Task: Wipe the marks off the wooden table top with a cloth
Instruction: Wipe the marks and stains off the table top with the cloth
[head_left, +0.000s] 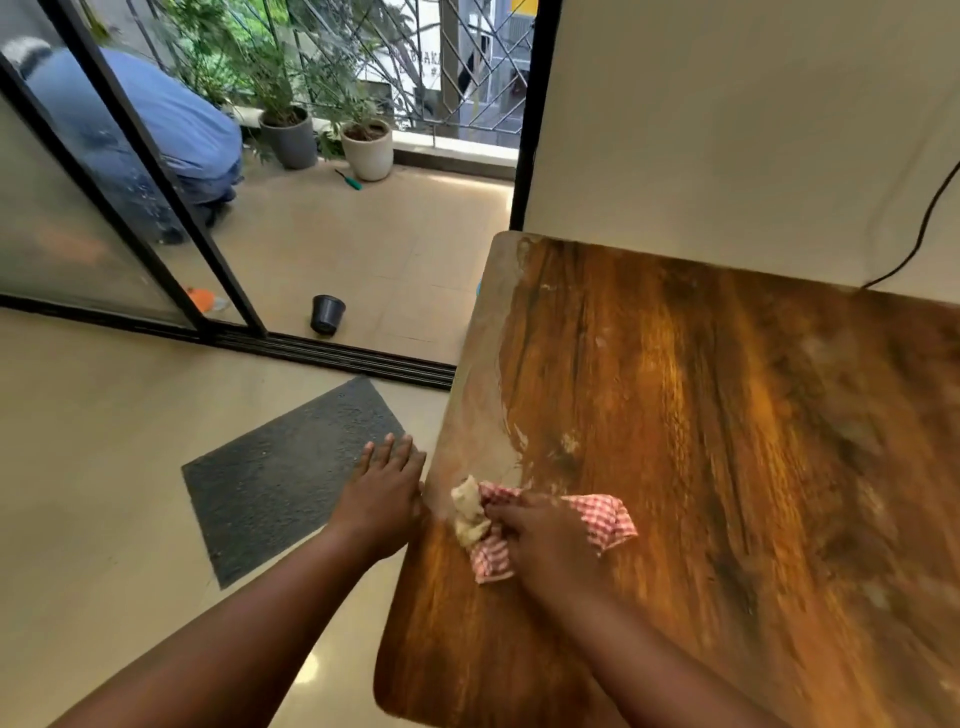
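Under the right hand (545, 540), bunched between its curled fingers, a checked cloth (597, 519) lies on the wooden table top (701, 415); soft, light and limp, it likely wipes best wadded under the palm. Left hand (384, 493), fingers straight, steadies the table's edge beside it.

Wooden table top being wiped near its left edge

A red-and-white checked cloth (545, 525), bunched and soiled pale at its left end, is pressed onto the wooden table top (727, 467) by the right hand (545, 545), whose fingers are curled over it. The left hand (384, 493) is held flat, fingers straight, against the table's left edge. Pale smeared marks (488, 415) are seen along that edge beyond the cloth. A dark mat (280, 478) is laid on the floor to the left, and a small black pot (327, 313) is tipped over past the sliding door track
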